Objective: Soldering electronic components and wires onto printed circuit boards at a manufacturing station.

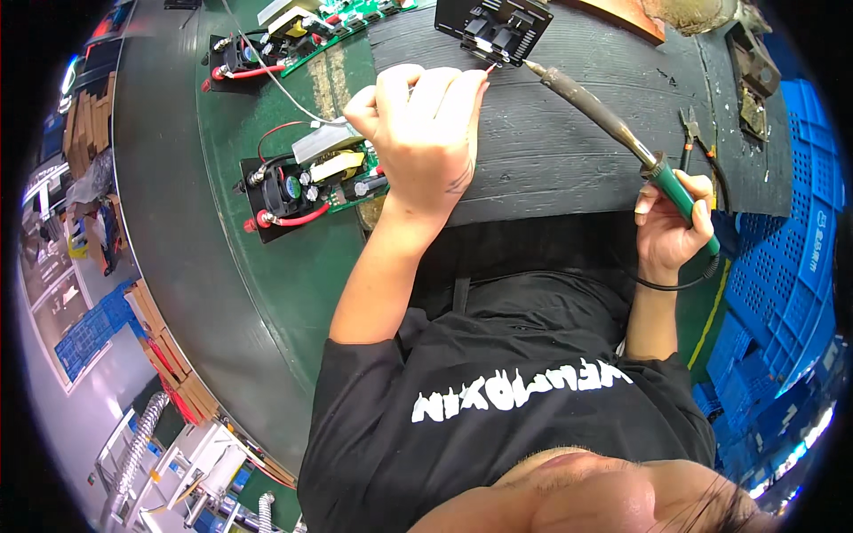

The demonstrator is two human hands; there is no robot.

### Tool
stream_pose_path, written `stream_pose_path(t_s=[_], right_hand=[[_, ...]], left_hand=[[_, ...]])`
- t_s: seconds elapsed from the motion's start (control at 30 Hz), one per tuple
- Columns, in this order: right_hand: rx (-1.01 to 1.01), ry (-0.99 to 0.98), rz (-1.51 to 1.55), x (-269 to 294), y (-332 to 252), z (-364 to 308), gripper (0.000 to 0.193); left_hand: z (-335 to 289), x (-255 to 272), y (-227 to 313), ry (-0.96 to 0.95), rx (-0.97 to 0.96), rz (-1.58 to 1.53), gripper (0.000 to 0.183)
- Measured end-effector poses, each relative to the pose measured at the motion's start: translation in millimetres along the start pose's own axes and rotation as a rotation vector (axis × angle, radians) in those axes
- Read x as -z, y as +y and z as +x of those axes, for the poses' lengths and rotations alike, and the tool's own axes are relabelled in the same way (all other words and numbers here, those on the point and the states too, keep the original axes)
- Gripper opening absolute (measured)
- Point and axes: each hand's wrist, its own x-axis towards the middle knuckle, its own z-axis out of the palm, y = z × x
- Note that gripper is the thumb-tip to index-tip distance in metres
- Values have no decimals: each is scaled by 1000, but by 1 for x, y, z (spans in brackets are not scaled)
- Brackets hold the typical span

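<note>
"What was the place like?"

"A workshop: a black wooden bench [569,173], with a dark green surface [222,160] to its left."

"And the hands?"

"The right hand [673,222] had its grip closed around the green handle of a soldering iron [656,167]. The left hand [426,133] had its fingers curled shut, but its fingertips were partly hidden, so I couldn't tell what that grip pinched. A thin grey wire [283,87] ran to it."

"Where was the work?"

"A black board [493,31] with dark parts stood over the bench's far side, just beyond the left fingertips. The iron's tip was at its lower edge; touching or not, I couldn't say."

"Further out?"

"Cutters [690,133] lay right of the iron. Two green circuit boards, a near one [342,169] and a far one [355,18], sat at left with red cables."

"Any containers?"

"Blue perforated crates [791,240] at right; I couldn't make out their contents."
</note>
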Motion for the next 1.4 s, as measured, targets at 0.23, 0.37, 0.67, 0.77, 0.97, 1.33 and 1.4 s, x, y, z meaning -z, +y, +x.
stream_pose_path(t_s=[0.23, 0.37, 0.67, 0.77, 0.97, 1.33, 1.4], right_hand=[[-18, 66, 106, 7, 1, 1, 45], [-18, -31, 186, 12, 2, 4, 46], [10, -29, 181, 16, 4, 4, 46], [15, -46, 171, 17, 4, 5, 46], [17, -32, 180, 17, 4, 6, 46], [36, -65, 192, 14, 6, 6, 47], [39, -69, 182, 13, 6, 6, 47]], left_hand=[[24, 34, -12, 201, 315, -821, 39], [31, 70, -15, 141, 754, -1427, 58], [30, 76, -8, 148, 1085, -1764, 54], [27, 72, -10, 186, 1056, -1836, 51], [27, 70, -22, 208, 828, -1691, 43], [16, 51, -1, -150, 326, -222, 12], [11, 38, -4, -86, 290, -136, 11]])
